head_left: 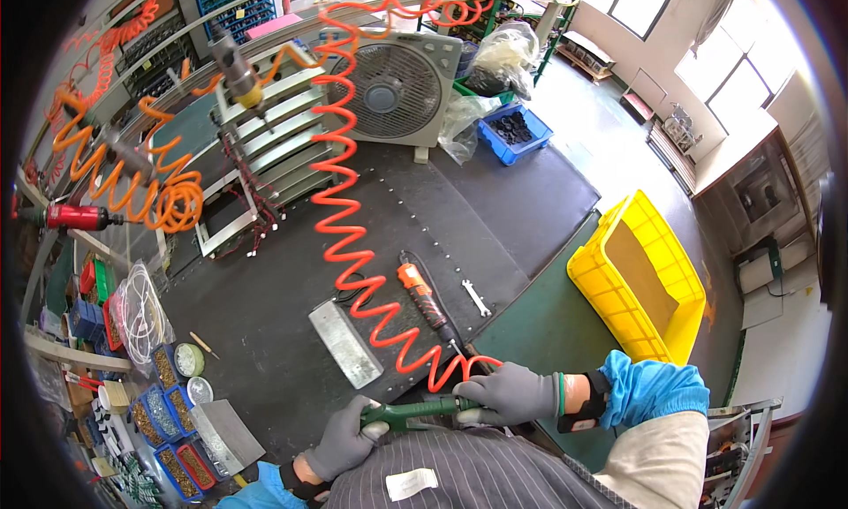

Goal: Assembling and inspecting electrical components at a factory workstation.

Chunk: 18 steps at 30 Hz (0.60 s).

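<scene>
My left hand (pixel 346 438) in a grey glove grips the near end of a green air tool (pixel 415 411) held close to my body. My right hand (pixel 508 394), also grey-gloved, closes over the tool's other end, where an orange coiled hose (pixel 353 235) joins it. The hose rises in loops toward the top of the view. An orange and black electric screwdriver (pixel 422 297) lies on the black mat (pixel 265 306) just beyond my hands. A flat metal plate (pixel 344 342) rests to its left, and a small spanner (pixel 476 297) to its right.
A yellow crate (pixel 618 306) stands at the right on the green bench. A box fan (pixel 389 90), a blue bin (pixel 517 134) and plastic bags are at the back. Small bins of screws (pixel 163 403) and a metal block (pixel 225 434) sit at left. More tools hang overhead on orange hoses.
</scene>
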Motion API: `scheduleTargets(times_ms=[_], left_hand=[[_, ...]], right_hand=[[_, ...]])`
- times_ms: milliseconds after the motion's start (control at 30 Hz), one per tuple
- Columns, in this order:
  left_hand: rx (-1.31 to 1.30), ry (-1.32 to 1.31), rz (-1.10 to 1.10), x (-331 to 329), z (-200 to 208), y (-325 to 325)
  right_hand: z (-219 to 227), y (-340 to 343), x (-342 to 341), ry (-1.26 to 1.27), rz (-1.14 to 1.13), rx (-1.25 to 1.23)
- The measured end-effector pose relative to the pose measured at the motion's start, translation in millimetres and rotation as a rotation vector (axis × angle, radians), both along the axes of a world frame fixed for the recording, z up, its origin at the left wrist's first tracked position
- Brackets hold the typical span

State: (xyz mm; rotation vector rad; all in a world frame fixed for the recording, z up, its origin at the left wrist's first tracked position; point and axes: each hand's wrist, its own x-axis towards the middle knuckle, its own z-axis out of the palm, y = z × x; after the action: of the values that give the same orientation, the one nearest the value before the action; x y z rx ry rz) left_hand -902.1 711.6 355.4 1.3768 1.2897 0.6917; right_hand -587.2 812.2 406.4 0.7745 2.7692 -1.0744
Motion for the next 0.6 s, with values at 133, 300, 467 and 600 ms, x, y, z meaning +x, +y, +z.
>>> scheduleTargets(times_ms=[133,300,467,600], left_hand=[[0.205,0.140,-0.092,41,17,47],[0.827,0.397,-0.819,116,111,173],[0.994,0.136,-0.426,163,146,320],[0.922,0.536,-0.026,148,136,497]], right_hand=[[12,27,49,0.044,-0.107,-0.217],[18,41,84,0.311,-0.255,-0.944],[36,41,142,0.713,-0.926,-1.078],[-9,24,167,1.358,-1.489,-0.985]])
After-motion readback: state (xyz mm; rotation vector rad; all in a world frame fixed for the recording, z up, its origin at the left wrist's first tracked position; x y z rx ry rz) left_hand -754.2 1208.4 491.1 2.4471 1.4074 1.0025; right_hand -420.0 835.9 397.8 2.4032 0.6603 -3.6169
